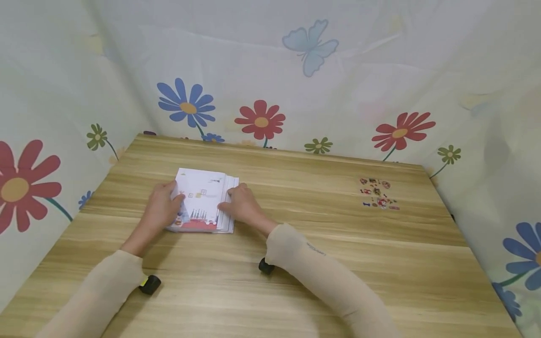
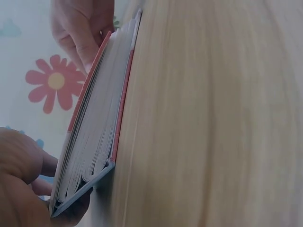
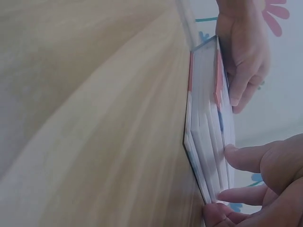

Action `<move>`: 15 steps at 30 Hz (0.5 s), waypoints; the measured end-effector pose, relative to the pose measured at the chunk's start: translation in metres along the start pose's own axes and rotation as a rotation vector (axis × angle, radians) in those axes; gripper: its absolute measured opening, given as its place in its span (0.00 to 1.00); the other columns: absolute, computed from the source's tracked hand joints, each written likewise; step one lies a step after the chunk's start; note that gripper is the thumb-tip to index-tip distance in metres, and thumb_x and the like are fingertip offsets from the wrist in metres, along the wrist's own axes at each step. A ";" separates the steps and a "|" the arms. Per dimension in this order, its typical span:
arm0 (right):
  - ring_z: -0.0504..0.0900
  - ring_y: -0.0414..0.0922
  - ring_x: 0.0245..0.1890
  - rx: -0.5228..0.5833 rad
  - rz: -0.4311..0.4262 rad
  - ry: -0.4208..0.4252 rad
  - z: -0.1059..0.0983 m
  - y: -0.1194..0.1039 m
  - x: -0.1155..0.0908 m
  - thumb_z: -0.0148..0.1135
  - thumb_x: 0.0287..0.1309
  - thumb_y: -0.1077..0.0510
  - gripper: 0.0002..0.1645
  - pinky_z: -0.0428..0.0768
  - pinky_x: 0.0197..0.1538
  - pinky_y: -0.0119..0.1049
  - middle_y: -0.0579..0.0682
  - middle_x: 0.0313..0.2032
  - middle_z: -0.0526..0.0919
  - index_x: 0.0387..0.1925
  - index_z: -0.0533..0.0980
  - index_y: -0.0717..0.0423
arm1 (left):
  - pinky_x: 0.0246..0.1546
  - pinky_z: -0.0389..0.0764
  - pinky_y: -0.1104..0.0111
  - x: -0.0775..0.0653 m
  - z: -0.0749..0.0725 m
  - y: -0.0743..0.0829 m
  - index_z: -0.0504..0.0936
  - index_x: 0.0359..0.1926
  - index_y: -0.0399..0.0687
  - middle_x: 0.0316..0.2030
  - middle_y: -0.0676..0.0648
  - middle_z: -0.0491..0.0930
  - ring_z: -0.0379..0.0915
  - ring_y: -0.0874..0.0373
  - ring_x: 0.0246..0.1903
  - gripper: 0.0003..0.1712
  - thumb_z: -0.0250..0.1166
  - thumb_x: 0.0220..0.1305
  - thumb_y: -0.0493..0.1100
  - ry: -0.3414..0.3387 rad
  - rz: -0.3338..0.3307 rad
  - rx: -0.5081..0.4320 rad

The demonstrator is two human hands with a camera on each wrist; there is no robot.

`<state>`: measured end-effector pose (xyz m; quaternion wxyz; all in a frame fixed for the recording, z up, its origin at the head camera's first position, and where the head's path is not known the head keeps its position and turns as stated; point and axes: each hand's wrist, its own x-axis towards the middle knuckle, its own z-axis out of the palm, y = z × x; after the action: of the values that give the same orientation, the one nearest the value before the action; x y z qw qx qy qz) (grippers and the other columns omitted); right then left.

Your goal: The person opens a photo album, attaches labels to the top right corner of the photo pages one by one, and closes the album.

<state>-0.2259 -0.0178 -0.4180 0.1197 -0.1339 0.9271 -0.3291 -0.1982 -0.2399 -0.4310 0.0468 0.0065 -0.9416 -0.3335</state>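
A thick hardcover album (image 1: 207,180) with a white, printed cover and a red band along its near edge lies on the table, left of the middle. My left hand (image 1: 161,207) grips its spine side, thumb on the front cover and fingers reaching beneath in the left wrist view. At the opposite side my right hand (image 1: 244,205) pinches the loose edges, its thumb (image 3: 244,157) on top and its fingers against the leaves and lower cover. The pages (image 2: 106,94) fan slightly apart, and the front cover sits a little back from the edges below it.
Small colourful stickers (image 1: 380,192) lie flat toward the right end of the wooden table (image 1: 321,291). A flower-printed curtain (image 1: 236,61) hangs behind the table and along both sides.
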 end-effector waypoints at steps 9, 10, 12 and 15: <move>0.74 0.50 0.55 0.030 0.010 0.000 -0.010 0.014 -0.007 0.68 0.65 0.51 0.34 0.79 0.63 0.42 0.63 0.62 0.74 0.66 0.74 0.66 | 0.73 0.60 0.37 -0.002 0.012 0.012 0.57 0.73 0.21 0.65 0.17 0.62 0.61 0.24 0.67 0.34 0.55 0.75 0.38 0.005 -0.031 -0.044; 0.74 0.50 0.54 0.025 0.005 0.001 -0.011 0.016 -0.007 0.68 0.65 0.51 0.34 0.79 0.63 0.42 0.63 0.62 0.75 0.66 0.74 0.66 | 0.73 0.61 0.38 -0.002 0.013 0.014 0.57 0.73 0.21 0.65 0.18 0.63 0.61 0.24 0.67 0.34 0.55 0.75 0.38 0.008 -0.027 -0.045; 0.75 0.50 0.54 0.015 -0.003 -0.001 -0.012 0.019 -0.008 0.68 0.65 0.51 0.33 0.79 0.64 0.43 0.63 0.61 0.75 0.65 0.75 0.66 | 0.73 0.61 0.38 -0.002 0.016 0.016 0.58 0.73 0.21 0.64 0.18 0.64 0.62 0.25 0.66 0.34 0.56 0.74 0.38 0.015 -0.018 -0.048; 0.75 0.51 0.55 0.018 -0.010 -0.005 -0.015 0.022 -0.009 0.68 0.65 0.52 0.33 0.78 0.66 0.43 0.64 0.62 0.75 0.65 0.75 0.67 | 0.73 0.62 0.39 -0.003 0.018 0.019 0.60 0.72 0.21 0.64 0.18 0.65 0.64 0.25 0.65 0.34 0.56 0.73 0.37 0.024 -0.006 -0.054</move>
<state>-0.2254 0.0105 -0.4201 0.1218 -0.1384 0.9231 -0.3376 -0.1965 -0.2139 -0.4337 0.0571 0.0119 -0.9315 -0.3590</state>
